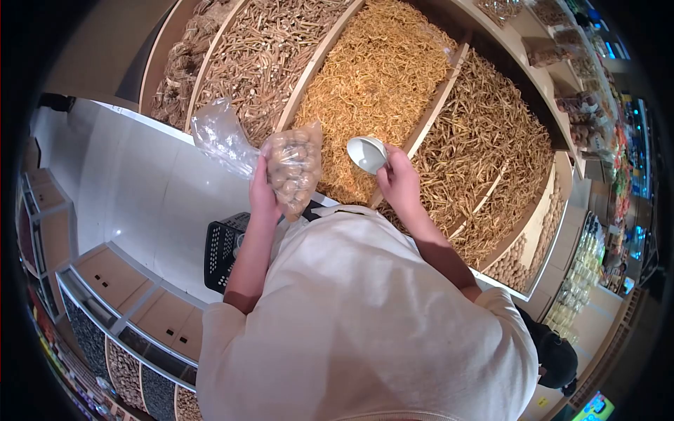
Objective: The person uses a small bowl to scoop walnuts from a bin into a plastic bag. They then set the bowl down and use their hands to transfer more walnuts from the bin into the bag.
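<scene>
Clear plastic bag [314, 140] of tan lumps [293, 167]: likely slippery, support underneath | left hand [264, 188] gripping side | white round bowl [364, 155]: likely stiff | right hand [400, 184] pinching rim

You have a bowed, wide-angle view, black at the corners. Light seemingly from above brightens your cream-white cloth shirt [365, 302], with soft shadow across it; glare glints off the crumpled clear plastic bag [219, 137] and glossy pale floor [158, 200]. Detail smears toward the right edge.
</scene>
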Demonstrator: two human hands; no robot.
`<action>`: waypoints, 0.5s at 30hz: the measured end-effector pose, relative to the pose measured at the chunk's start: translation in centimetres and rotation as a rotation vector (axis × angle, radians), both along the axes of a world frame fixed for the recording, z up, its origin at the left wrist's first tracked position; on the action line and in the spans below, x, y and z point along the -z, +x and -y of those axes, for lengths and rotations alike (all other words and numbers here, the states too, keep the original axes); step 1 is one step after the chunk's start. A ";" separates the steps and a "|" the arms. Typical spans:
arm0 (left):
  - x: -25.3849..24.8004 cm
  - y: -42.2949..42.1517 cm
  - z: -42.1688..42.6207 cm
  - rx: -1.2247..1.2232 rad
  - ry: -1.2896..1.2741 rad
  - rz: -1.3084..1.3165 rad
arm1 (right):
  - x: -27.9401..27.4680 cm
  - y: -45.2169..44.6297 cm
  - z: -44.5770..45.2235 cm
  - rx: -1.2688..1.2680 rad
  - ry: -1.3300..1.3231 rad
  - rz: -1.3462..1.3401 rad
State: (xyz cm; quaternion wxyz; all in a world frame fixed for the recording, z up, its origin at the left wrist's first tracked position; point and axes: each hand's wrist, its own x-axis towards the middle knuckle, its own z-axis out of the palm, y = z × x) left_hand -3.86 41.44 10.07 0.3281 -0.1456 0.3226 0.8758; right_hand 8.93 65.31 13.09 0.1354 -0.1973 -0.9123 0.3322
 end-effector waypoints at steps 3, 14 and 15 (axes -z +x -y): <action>0.3 -0.1 0.2 0.018 -0.009 0.041 | -0.7 -1.1 0.2 -0.033 -0.041 -0.157; 0.0 -0.1 0.3 -0.029 -0.016 0.036 | 0.9 -2.3 -0.3 -0.010 0.027 0.161; 0.2 -0.1 0.4 -0.021 -0.014 0.037 | 0.9 -1.8 -0.5 -0.011 0.033 0.082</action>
